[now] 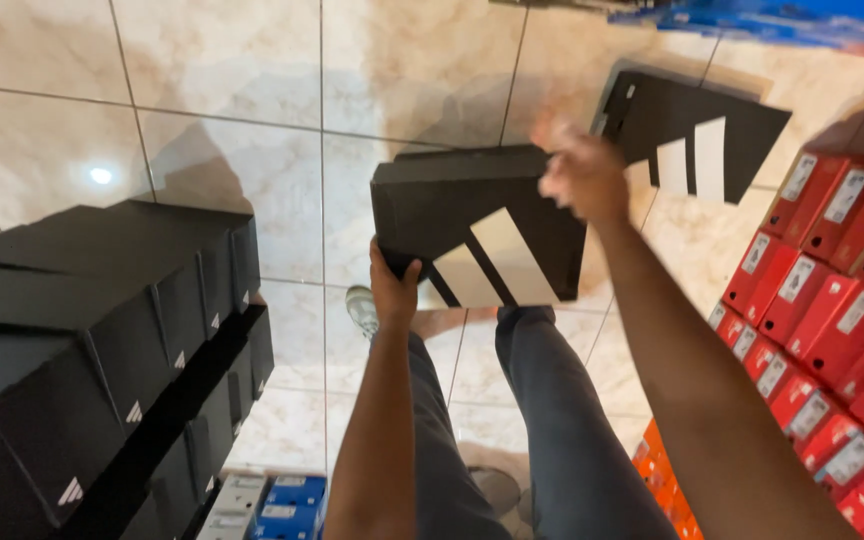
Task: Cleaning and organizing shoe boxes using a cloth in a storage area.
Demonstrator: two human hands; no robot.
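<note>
A black shoe box point(472, 225) with white stripes on its lid hangs in the air in front of me, above the tiled floor. My left hand point(393, 288) grips its near left corner from below. My right hand point(580, 170) is at the box's far right edge, blurred, with fingers spread; I cannot tell whether it touches the box. My legs in grey trousers show under the box.
A second black box lid point(697, 125) with white stripes lies on the floor beyond. Black boxes point(102, 330) are stacked at left, red boxes point(832, 300) at right, blue and white boxes point(272, 505) near my feet, blue boxes point(782, 20) top right.
</note>
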